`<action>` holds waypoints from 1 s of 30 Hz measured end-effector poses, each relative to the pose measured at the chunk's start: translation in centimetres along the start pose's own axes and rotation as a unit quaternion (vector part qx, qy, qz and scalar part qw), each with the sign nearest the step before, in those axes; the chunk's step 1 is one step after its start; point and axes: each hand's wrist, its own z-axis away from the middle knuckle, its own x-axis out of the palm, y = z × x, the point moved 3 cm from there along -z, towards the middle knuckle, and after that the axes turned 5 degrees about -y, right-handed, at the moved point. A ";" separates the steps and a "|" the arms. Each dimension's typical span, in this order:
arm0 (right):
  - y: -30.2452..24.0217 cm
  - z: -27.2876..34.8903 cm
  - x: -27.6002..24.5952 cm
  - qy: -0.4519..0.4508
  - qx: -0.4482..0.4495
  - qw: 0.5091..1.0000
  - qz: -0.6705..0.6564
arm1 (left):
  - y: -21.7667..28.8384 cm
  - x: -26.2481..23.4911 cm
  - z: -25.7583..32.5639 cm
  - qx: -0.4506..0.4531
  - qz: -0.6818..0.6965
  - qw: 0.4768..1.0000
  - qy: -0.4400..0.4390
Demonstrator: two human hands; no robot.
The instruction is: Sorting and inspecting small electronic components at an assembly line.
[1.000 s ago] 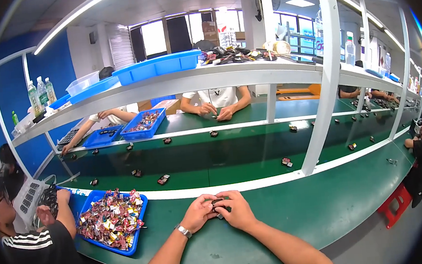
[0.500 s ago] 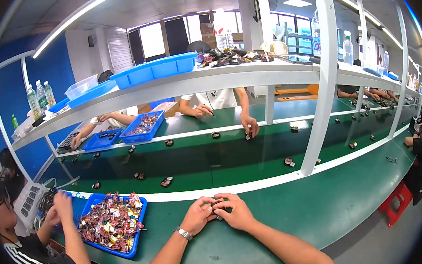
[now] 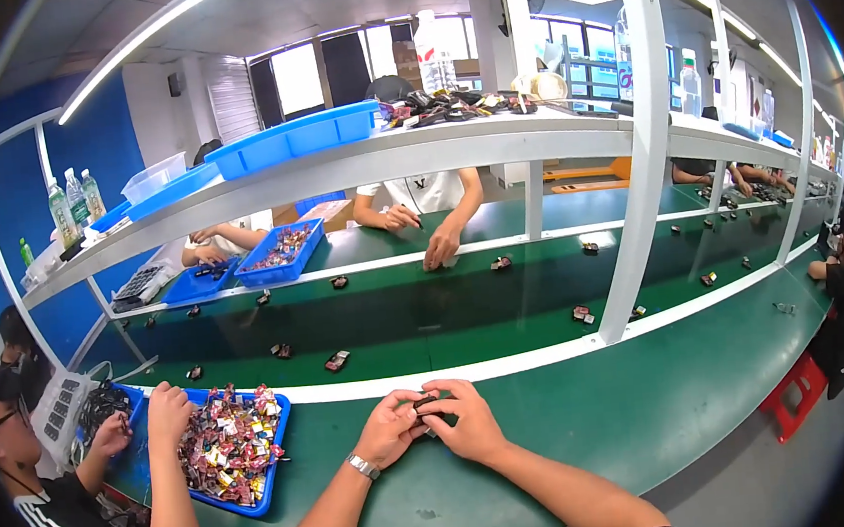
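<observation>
Both my hands are together above the green bench in front of me. A small black part (image 3: 424, 402) shows between their fingertips; most of it is covered, so its exact kind cannot be made out. My left hand (image 3: 387, 431), with a metal watch on the wrist, is closed on its left end. From the other side, my right hand (image 3: 470, 423) pinches it with bent fingers. To the left of my hands stands a blue tray (image 3: 282, 434) heaped with small wired pieces in red, yellow and white wrapping.
Past a white rail (image 3: 402, 384) runs a green belt (image 3: 466, 310) with several small wired pieces. A white post (image 3: 635, 175) rises on the right and carries a shelf (image 3: 334, 174). On my left a co-worker's hand (image 3: 167, 411) is at the tray; another person works opposite.
My hands stay together, fingers slightly shifted on the black part. The co-worker's hand on my left has moved to the tray. The person opposite has let go of a belt piece and drawn back.
</observation>
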 end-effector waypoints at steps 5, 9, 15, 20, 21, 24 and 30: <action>0.1 -0.1 0.3 0.006 0.002 1.000 -0.009 | 0.0 -0.1 0.1 0.008 0.000 1.000 0.001; 0.4 -0.2 0.3 -0.002 0.013 1.000 -0.016 | -0.2 -0.2 -0.2 0.021 -0.003 1.000 -0.002; 0.6 -0.5 0.4 -0.043 -0.001 0.999 0.009 | -0.1 -0.1 -0.1 0.023 -0.025 0.999 0.042; -0.1 -0.8 -0.1 0.005 0.001 0.999 0.038 | 0.2 0.1 -0.1 0.010 -0.016 0.998 0.052; -0.1 -0.9 -0.2 0.004 0.000 0.999 0.039 | 0.2 0.3 -0.1 0.003 -0.019 0.998 0.060; -0.2 -0.9 -0.3 0.016 -0.044 0.997 0.059 | 0.0 0.2 -0.3 -0.010 -0.018 0.998 0.067; -0.5 -0.8 0.0 0.031 -0.077 0.993 0.079 | -0.1 0.0 0.0 -0.012 -0.012 0.997 0.073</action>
